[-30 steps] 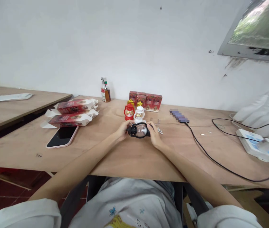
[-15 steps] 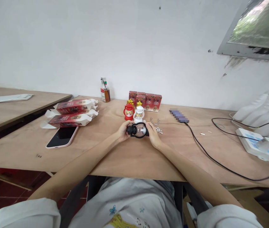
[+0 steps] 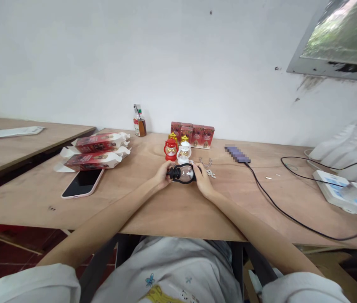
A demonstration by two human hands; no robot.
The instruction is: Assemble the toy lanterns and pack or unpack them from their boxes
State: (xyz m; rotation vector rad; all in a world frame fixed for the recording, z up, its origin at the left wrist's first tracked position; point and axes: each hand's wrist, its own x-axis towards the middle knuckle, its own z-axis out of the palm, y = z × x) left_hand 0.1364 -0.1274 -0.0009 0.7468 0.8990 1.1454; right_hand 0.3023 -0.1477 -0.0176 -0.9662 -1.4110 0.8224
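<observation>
A small black toy lantern with a clear globe lies on its side between my two hands. My left hand is closed around its top end, at the left. Its base end, at the right, is gripped by my right hand, whose fingers partly hide it. Just behind the held lantern stand a red lantern and a white lantern, both upright. Two gold lanterns show partly behind those. Several button cells and small screws lie to the right, beyond my right hand.
Several small red boxes stand near the wall. Opened red cartons lie at left, over part of a phone. A bottle stands behind. At right are a second phone, its black cable and a power strip.
Both hands keep their hold on the black lantern, which has barely shifted. The view has tilted very slightly; the other things stay in place.
</observation>
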